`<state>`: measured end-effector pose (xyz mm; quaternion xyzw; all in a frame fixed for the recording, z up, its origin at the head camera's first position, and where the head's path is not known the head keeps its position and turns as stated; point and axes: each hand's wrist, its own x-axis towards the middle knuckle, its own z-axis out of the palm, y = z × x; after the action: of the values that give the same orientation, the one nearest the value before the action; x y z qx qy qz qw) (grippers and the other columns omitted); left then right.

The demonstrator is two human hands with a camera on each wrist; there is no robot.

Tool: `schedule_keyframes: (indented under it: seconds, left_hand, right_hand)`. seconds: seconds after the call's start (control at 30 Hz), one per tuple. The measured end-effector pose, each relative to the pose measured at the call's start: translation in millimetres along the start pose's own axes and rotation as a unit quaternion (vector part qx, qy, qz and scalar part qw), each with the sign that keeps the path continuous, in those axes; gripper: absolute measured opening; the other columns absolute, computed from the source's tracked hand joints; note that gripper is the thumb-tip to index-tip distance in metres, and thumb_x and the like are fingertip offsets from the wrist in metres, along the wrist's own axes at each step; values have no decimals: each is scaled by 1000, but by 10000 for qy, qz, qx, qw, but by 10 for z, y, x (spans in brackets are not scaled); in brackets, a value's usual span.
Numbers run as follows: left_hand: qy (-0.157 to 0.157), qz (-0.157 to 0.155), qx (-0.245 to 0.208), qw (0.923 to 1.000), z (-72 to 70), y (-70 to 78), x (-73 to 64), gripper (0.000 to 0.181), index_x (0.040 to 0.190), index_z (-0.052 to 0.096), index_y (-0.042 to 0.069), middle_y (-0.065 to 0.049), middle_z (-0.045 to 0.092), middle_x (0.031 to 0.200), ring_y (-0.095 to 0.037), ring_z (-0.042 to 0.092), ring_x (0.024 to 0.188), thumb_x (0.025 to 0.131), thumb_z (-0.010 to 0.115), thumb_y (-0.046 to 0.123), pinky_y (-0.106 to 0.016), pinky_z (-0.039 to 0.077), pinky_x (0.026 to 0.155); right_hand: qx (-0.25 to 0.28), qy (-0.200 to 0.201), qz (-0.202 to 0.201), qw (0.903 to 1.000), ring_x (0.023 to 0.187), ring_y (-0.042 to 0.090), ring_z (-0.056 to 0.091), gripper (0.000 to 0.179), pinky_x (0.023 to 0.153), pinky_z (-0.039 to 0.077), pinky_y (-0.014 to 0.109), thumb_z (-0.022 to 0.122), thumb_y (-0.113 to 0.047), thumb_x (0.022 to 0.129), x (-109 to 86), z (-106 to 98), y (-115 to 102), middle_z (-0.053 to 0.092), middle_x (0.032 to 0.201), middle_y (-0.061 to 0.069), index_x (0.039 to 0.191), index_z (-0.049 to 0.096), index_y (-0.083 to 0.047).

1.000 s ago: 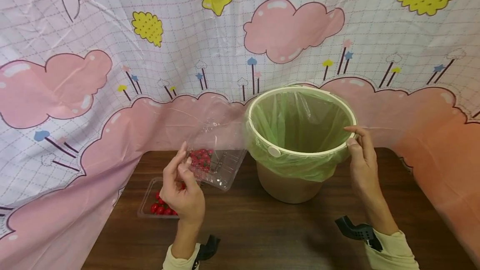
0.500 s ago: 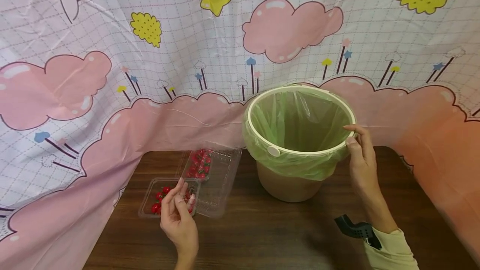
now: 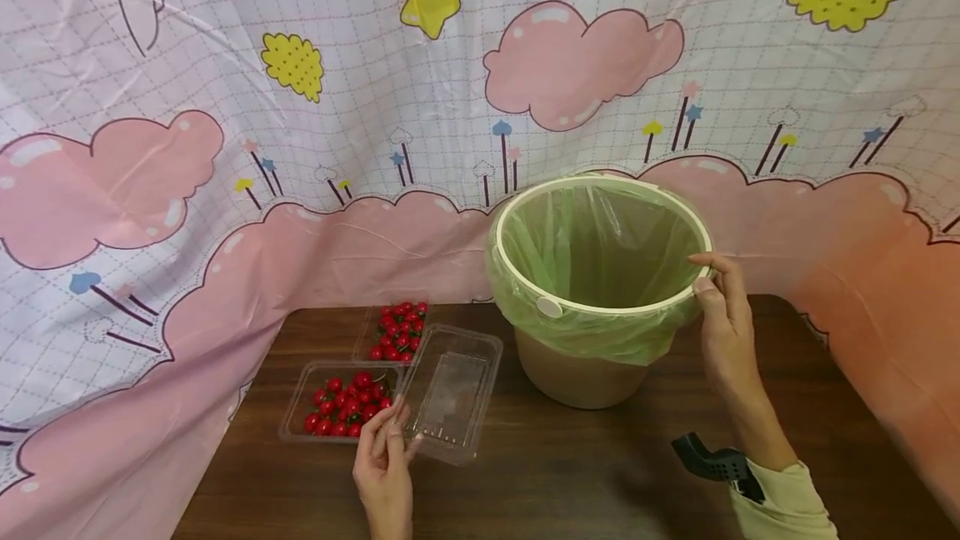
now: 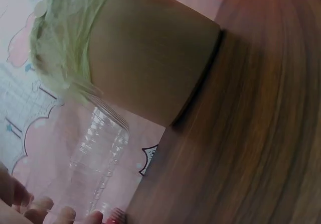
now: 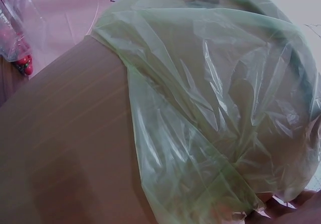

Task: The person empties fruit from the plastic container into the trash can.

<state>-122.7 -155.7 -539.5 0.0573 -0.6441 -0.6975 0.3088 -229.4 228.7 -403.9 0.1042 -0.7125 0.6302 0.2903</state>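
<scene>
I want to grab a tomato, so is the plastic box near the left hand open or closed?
Open. The clear lid is folded out flat on the table beside the box, the red tomatoes are uncovered, and the left hand touches the lid.

The clear glossy plastic box (image 3: pixel 341 411) sits on a dark, smooth wood-grain table (image 3: pixel 570 473), the bin (image 3: pixel 581 377) matt tan, perhaps plastic, lined with thin crinkled green film (image 3: pixel 600 240).
</scene>
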Motion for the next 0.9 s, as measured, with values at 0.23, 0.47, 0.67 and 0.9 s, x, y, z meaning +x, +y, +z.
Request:
schedule_keyframes:
  seconds: [0.23,0.47,0.67,0.9]
  left_hand:
    - [113,-1003,14,9949,-61,-63,-66,26,132,53,-6,-20,57,145,-20,62,126,108,45,-1,-36,61,80]
    - [-48,-1540,-27,9881,-44,-175,-103,28,135,50,-5,-19,55,147,-16,59,129,108,45,0,-40,59,85]
    - [-12,-1398,196,9900,3,-213,-110,26,132,53,-4,-19,57,145,-15,59,129,107,47,-1,-35,59,83]
    - [-111,-555,511,9971,-5,-259,-133,25,128,55,-11,-27,58,138,-7,58,127,104,52,-7,-19,53,93]
  right_hand:
    - [82,-121,120,9998,91,16,37,37,78,25,31,36,-17,111,-25,88,3,44,105,-2,142,49,0]
    - [140,-6,87,9999,115,16,38,37,90,23,31,37,-15,109,-50,59,-13,48,120,1,139,50,2]
    - [180,-9,-16,9998,107,20,35,36,85,21,32,38,-14,109,5,24,-18,45,116,8,138,51,3]
    - [297,-28,-28,9995,122,19,35,36,96,23,30,38,-12,109,6,21,-17,47,137,9,138,50,5]
